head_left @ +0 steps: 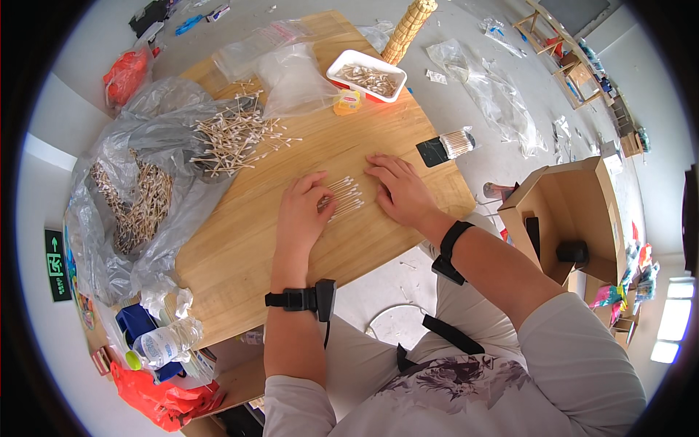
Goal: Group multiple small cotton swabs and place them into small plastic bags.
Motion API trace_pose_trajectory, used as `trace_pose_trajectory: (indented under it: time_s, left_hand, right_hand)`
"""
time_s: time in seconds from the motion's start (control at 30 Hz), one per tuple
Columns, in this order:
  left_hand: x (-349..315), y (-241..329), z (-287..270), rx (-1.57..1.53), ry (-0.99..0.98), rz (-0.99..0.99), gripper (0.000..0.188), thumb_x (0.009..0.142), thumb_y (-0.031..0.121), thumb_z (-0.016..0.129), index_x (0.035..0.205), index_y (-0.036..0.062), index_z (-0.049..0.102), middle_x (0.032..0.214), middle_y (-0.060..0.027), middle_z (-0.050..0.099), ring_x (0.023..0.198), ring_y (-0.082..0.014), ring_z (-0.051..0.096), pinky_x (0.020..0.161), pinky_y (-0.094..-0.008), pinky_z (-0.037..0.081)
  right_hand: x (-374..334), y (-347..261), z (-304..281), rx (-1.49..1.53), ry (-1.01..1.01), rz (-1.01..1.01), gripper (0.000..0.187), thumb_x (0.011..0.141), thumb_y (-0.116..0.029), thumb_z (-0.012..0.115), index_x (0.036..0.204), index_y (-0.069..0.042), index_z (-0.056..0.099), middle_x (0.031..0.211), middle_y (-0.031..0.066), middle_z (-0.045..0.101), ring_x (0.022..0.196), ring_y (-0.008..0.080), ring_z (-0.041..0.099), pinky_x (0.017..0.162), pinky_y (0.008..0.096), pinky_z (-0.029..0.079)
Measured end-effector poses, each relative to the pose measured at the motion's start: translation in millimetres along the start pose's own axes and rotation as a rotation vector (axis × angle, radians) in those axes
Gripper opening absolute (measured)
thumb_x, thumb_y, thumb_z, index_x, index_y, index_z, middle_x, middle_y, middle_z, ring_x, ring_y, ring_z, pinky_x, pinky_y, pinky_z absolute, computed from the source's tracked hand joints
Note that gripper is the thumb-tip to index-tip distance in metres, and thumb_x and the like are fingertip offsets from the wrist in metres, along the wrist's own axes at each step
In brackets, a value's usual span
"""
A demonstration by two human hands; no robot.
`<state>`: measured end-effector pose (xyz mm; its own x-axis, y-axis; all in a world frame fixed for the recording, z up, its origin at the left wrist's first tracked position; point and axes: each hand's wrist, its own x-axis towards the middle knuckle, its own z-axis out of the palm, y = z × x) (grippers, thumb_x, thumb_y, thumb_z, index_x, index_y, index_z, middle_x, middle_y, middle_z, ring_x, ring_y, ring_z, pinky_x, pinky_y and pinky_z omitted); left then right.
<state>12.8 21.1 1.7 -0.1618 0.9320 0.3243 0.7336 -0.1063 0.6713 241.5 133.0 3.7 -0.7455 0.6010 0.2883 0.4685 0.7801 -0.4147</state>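
A small row of cotton swabs (345,197) lies side by side on the wooden table (240,233), between my two hands. My left hand (304,206) rests at the row's left ends, fingers bent, with a gap between thumb and forefinger; it touches or nearly touches the swabs. To the right of the row, my right hand (401,191) lies on the table, fingers stretched forward and thumb tucked under. It holds nothing that I can see. A large loose heap of cotton swabs (237,135) spills from a grey plastic bag (196,191) at the left.
A white tray of swabs (402,76) stands at the far edge, by a small yellow packet (348,102) and clear bags (291,80). A black-ended pack of swabs (445,146) sits at the right edge. Beyond are an open cardboard box (568,218) and a plastic bottle (169,342).
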Motion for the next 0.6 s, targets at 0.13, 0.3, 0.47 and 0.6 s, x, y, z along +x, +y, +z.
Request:
trace_pose_trajectory:
  time_s: [0.13, 0.3, 0.47, 0.6]
  left_hand:
    - [-0.4, 1.2, 0.2, 0.010, -0.007, -0.011, 0.015, 0.077, 0.011, 0.083, 0.088, 0.0072, 0.074, 0.126, -0.0053, 0.071, 0.108, -0.0293, 0.064, 0.095, -0.0432, 0.050]
    - [-0.1, 2.2, 2.5, 0.022, 0.004, -0.009, 0.016, 0.077, 0.012, 0.084, 0.087, 0.0076, 0.073, 0.126, -0.0053, 0.071, 0.109, -0.0294, 0.064, 0.095, -0.0431, 0.050]
    - [0.8, 8.1, 4.0, 0.098, 0.037, 0.001, 0.021, 0.074, 0.012, 0.087, 0.087, 0.0056, 0.072, 0.125, -0.0074, 0.071, 0.108, -0.0314, 0.065, 0.094, -0.0431, 0.052]
    - [-0.7, 8.0, 5.4, 0.114, 0.054, -0.005, 0.022, 0.074, 0.014, 0.087, 0.087, 0.0063, 0.071, 0.125, -0.0076, 0.071, 0.108, -0.0322, 0.064, 0.094, -0.0437, 0.052]
  right_hand:
    - [0.3, -0.3, -0.3, 0.007, -0.001, 0.004, 0.039, 0.088, -0.006, 0.062, 0.128, -0.007, 0.061, 0.146, 0.0104, 0.057, 0.141, 0.0315, 0.048, 0.119, 0.0466, 0.037]
    - [0.5, -0.2, -1.0, 0.004, -0.005, 0.004, 0.040, 0.088, -0.006, 0.063, 0.128, -0.007, 0.061, 0.146, 0.0102, 0.056, 0.141, 0.0314, 0.048, 0.119, 0.0467, 0.037]
    - [1.2, -0.7, -2.3, 0.006, -0.015, 0.006, 0.041, 0.088, -0.006, 0.063, 0.129, -0.007, 0.061, 0.146, 0.0099, 0.056, 0.141, 0.0309, 0.047, 0.119, 0.0464, 0.037]
    - [1.0, -0.8, 0.7, 0.007, -0.001, -0.006, 0.035, 0.088, -0.006, 0.063, 0.123, -0.009, 0.062, 0.147, 0.0092, 0.056, 0.142, 0.0310, 0.047, 0.118, 0.0481, 0.037]
